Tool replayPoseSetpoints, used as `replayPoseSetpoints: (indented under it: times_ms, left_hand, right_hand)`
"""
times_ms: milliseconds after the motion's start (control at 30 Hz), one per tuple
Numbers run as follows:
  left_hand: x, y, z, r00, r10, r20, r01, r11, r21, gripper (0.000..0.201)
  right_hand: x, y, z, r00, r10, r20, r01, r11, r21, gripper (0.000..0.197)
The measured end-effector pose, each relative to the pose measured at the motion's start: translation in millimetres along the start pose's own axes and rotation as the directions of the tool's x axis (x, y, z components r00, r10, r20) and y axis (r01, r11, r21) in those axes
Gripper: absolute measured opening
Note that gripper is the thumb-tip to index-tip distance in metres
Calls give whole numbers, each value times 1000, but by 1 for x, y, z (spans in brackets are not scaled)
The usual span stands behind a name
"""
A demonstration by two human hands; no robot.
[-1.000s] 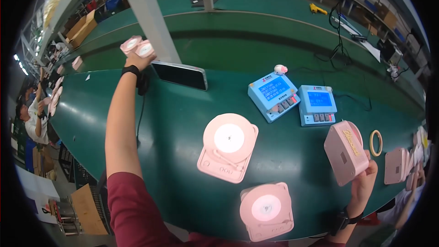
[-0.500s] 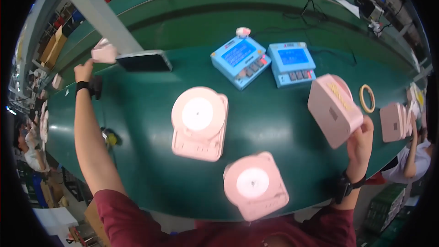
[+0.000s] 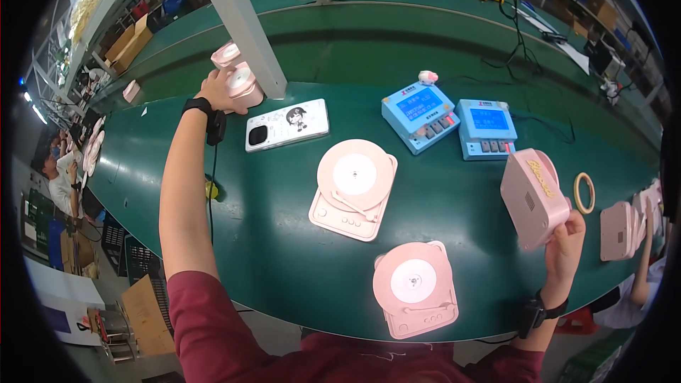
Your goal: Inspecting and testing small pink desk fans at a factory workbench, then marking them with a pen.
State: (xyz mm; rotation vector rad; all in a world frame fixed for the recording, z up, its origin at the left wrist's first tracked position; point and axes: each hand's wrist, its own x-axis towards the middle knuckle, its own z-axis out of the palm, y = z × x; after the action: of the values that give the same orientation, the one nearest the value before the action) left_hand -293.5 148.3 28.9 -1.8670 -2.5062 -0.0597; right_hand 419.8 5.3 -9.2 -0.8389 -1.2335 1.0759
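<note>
At the far left, my left hand (image 3: 223,95) is closed round the near side of a pink toy record player (image 3: 243,82), and a second pink one (image 3: 226,54) stands right behind it. My right hand (image 3: 565,240) grips the lower corner of another pink record player (image 3: 532,198), tilted so its base with gold lettering and a small grille shows. Two more lie face up with white discs: one mid-table (image 3: 355,174), one near the front edge (image 3: 413,281). A phone (image 3: 288,125) in a cartoon-printed case lies back up beside my left hand.
Two blue boxes with lit screens and buttons, left (image 3: 420,117) and right (image 3: 486,130), stand at the back. A cream ring (image 3: 584,193) and more pink units (image 3: 618,231) are at the right, near a co-worker's arm (image 3: 642,276). A grey post (image 3: 237,21) rises at the back left.
My left hand has come onto the pink record player by the post. The phone, dark face showing before, now lies back up. My right hand keeps its hold; the whole view has shifted.
</note>
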Motion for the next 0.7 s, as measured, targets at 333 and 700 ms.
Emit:
replayPoseSetpoints:
  times_ms: [333,700]
  left_hand:
    - [-19,28,-36,979,109,-171,-89,988,123,114]
    - [-230,64,-91,929,118,-351,-200,957,-209,106]
  right_hand:
    - [0,-3,-1,995,92,-49,-91,995,27,23]
    - [10,-19,7,993,111,-46,-110,994,24,38]
